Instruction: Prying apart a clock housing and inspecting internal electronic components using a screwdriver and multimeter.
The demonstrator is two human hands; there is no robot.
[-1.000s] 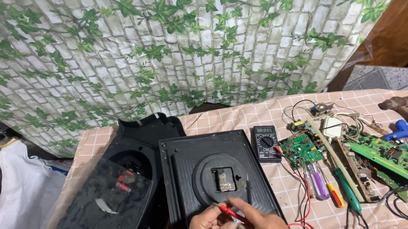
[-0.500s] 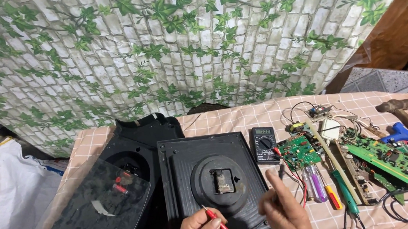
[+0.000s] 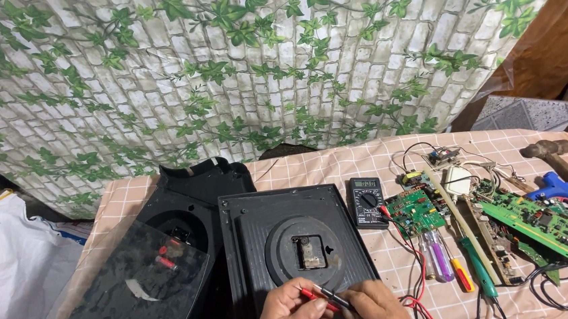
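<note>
My left hand (image 3: pixel 288 313) holds a red meter probe (image 3: pixel 310 297) at the bottom edge of the view. Beside it, my right hand (image 3: pixel 377 309) holds a black meter probe (image 3: pixel 333 299). The two probe tips meet between my hands. Both hands rest on the near part of a black square clock back (image 3: pixel 297 246), just below its small clock movement (image 3: pixel 310 252). A black multimeter (image 3: pixel 368 202) lies to the right of the clock back, and red and black leads (image 3: pixel 407 264) run from it toward my hands.
A black rounded housing with a glass pane (image 3: pixel 138 286) lies on the left. Green circuit boards (image 3: pixel 538 217), screwdrivers (image 3: pixel 454 264), a blue glue gun (image 3: pixel 560 192) and a hammer (image 3: pixel 553 152) lie on the checked cloth at right. A leaf-patterned brick sheet hangs behind.
My hands were apart half a second ago, the right one open by the clock's edge. Now they are together again, the right hand holding the black probe against the red one.
</note>
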